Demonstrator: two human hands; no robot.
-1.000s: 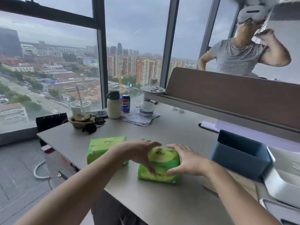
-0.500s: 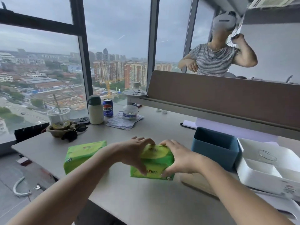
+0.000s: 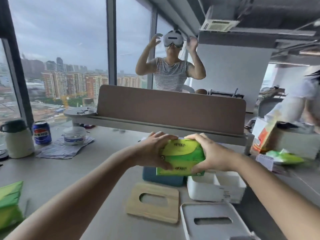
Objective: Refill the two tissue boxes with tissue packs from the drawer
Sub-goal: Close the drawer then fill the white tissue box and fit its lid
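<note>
A green tissue pack is held in the air between my left hand and my right hand, one at each end. It hangs just above the open blue tissue box, which it partly hides. Beside that box, to the right, stands an open white tissue box. In front lie a wooden lid and a white lid, each with a slot. A second green tissue pack lies at the left edge of the desk.
A brown divider panel runs along the back of the desk. At the back left stand a cream flask, a blue can and a small tub on a cloth. Boxes and packaging sit right. A person with a headset stands behind.
Both hands have lifted the green pack off the desk and carried it right, over the blue box. The view has swung right and up, showing both boxes and lids.
</note>
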